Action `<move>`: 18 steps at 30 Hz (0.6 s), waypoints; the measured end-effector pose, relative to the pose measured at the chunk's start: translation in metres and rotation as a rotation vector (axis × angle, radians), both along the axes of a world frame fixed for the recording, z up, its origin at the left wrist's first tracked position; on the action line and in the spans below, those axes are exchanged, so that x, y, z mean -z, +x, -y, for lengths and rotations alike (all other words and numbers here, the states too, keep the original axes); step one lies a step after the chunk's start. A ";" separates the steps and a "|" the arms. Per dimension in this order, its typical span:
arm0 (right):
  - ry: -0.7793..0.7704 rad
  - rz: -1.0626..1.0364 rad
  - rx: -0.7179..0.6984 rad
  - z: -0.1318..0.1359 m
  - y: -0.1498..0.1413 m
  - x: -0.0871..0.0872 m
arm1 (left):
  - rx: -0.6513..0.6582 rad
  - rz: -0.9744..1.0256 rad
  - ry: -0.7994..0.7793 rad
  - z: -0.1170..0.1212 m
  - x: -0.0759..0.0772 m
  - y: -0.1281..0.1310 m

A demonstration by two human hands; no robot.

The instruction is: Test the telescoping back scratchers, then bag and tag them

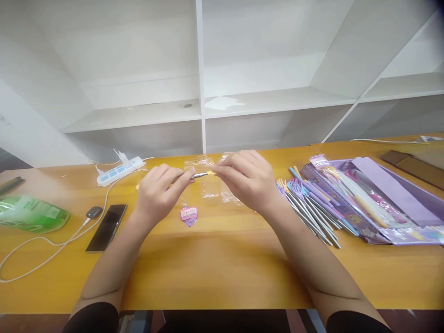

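Observation:
My left hand [157, 192] is closed, thumb and fingers pinching a slim yellow-and-metal stick [199, 175] held nearly level above the table. A bit of yellow shows behind that hand, perhaps the stick's other end. My right hand [248, 178] is also closed, its fingertips pinching the yellow part at the stick's right end. Both fingertips hide much of the stick, so its exact kind is unclear. Clear plastic sleeves [210, 188] lie on the table under and behind the hands. Nearer me is a small fan of pink and purple printed cards [189, 216].
Metal rods with coloured cords [308, 210] and purple and blue tubes [321, 196] lie at right, beside an open purple box [412, 194] of packaged items. At left are a phone [107, 227], a power strip [120, 171], a white cable and a green pouch [33, 215]. Shelves [277, 99] stand behind.

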State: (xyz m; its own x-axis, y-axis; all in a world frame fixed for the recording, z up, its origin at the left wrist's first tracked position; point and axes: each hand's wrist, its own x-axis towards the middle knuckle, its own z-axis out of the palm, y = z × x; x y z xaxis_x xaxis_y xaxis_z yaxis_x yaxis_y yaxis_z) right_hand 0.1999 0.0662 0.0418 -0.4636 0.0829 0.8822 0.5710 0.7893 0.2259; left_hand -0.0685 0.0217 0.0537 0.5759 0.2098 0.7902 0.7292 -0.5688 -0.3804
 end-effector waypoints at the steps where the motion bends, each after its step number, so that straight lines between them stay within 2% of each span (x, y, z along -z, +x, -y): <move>1: -0.009 0.005 0.001 0.001 0.000 0.000 | -0.004 0.007 0.003 0.000 0.000 0.000; 8: -0.037 0.023 0.018 0.001 0.000 0.001 | -0.050 0.024 0.010 0.003 -0.003 0.000; 12: 0.003 0.015 0.026 -0.004 0.003 -0.004 | -0.050 0.004 0.051 0.000 -0.010 -0.010; 18: 0.057 -0.133 0.103 -0.029 0.047 -0.018 | -0.131 0.045 0.136 -0.008 -0.024 -0.045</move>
State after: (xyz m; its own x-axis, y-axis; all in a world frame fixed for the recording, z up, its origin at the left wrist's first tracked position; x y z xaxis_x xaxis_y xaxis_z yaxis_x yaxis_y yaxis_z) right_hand 0.2468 0.0955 0.0597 -0.3343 0.0723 0.9397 0.6761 0.7130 0.1856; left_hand -0.1132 0.0294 0.0776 0.5141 0.1701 0.8407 0.8115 -0.4139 -0.4125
